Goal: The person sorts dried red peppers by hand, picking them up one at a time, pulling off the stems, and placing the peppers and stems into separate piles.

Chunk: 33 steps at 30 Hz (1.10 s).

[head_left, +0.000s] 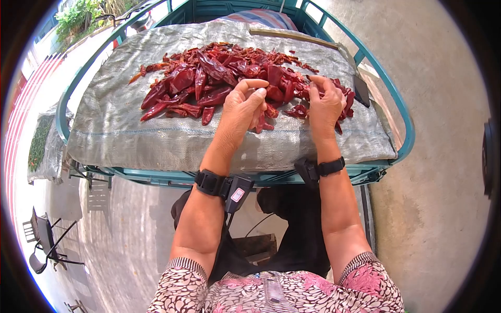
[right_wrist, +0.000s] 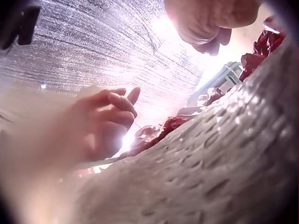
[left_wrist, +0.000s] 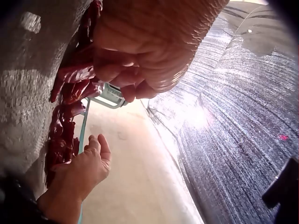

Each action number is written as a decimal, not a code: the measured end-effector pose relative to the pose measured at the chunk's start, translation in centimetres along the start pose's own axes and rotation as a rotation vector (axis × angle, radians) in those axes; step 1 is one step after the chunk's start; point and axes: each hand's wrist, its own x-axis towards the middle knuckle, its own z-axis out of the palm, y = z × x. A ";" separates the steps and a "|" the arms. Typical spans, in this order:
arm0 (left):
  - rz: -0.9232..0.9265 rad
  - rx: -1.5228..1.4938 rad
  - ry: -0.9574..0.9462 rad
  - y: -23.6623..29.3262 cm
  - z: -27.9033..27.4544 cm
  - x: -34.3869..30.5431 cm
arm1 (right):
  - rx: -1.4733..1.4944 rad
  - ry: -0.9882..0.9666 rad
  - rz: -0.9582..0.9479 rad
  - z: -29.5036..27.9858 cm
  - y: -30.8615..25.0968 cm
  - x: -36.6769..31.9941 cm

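Dried red chili peppers (head_left: pixel 211 68) lie heaped on a grey woven sheet (head_left: pixel 151 141). My left hand (head_left: pixel 242 109) hovers over the front of the heap, its fingers bent and the thumb near the index finger. The right wrist view shows nothing between the thumb and index finger of that left hand (right_wrist: pixel 110 121). To its right, my right hand (head_left: pixel 326 107) stands over the right end of the peppers with bent fingers. A small dark tip shows at its index finger in the head view; I cannot tell whether the hand pinches it.
The sheet covers the bed of a teal-railed cart, whose rail (head_left: pixel 402 120) curves round both sides. A wooden strip (head_left: pixel 295 37) lies along the back, and a dark flat object (head_left: pixel 360 91) sits at the right edge. A folding chair (head_left: pixel 49 240) stands on the ground at left.
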 end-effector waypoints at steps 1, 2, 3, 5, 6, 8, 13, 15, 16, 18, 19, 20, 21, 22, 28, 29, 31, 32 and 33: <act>0.065 0.029 0.032 -0.4 0.0 0.3 | -0.042 -0.033 0.025 0.1 0.8 0.0; 0.130 0.059 0.064 -1.3 -0.1 0.8 | -0.037 -0.065 0.050 0.1 1.0 -0.1; 0.194 0.087 0.097 -1.9 0.0 1.1 | -0.032 -0.097 0.075 0.0 1.0 -0.1; 0.258 0.058 0.127 -2.9 -0.1 1.6 | -0.075 -0.150 0.014 -0.2 0.6 -0.2; 0.288 0.044 0.142 -2.8 0.2 1.5 | -0.121 -0.163 -0.044 0.1 0.2 -0.2; 0.271 0.091 0.138 -2.7 0.5 1.2 | -0.212 -0.190 -0.152 0.8 -0.3 -0.5; 0.275 0.284 0.091 -2.1 1.7 0.2 | -0.165 -0.223 -0.111 0.9 -0.7 -0.9; 0.397 0.390 0.077 -2.7 1.7 0.5 | 0.031 -0.112 -0.050 0.2 -1.3 -0.5; 0.457 0.441 0.068 -3.0 1.8 0.7 | 0.127 -0.056 -0.018 -0.4 -1.7 -0.3; 0.405 0.430 0.035 -3.1 1.9 0.9 | 0.371 -0.150 0.002 -1.5 -2.8 -0.9; 0.392 0.415 0.016 -3.0 2.1 0.9 | 0.451 -0.187 -0.042 -1.7 -3.3 -1.4; 0.380 0.401 -0.002 -2.8 2.2 0.9 | 0.532 -0.225 -0.087 -2.0 -3.8 -1.8; 0.350 0.371 -0.010 -2.6 2.3 0.8 | 0.544 -0.245 -0.147 -2.5 -4.6 -1.9; 0.321 0.342 -0.018 -2.4 2.3 0.7 | 0.507 -0.228 -0.147 -2.6 -4.6 -1.8; 0.312 0.270 0.106 -1.9 2.0 0.5 | 0.165 -0.080 -0.016 -2.1 -0.8 1.1; 0.313 0.267 0.131 -1.6 1.9 0.4 | 0.012 -0.047 -0.047 -2.0 -0.1 1.8; 0.370 0.294 0.158 -1.8 1.3 0.8 | -0.292 0.018 -0.107 -1.6 0.8 2.7; 0.400 0.306 0.175 -2.0 1.0 1.1 | -0.275 -0.023 -0.120 -1.2 0.9 2.7; 0.399 0.294 0.182 -1.9 0.9 1.1 | -0.258 -0.065 -0.136 -0.7 0.9 2.8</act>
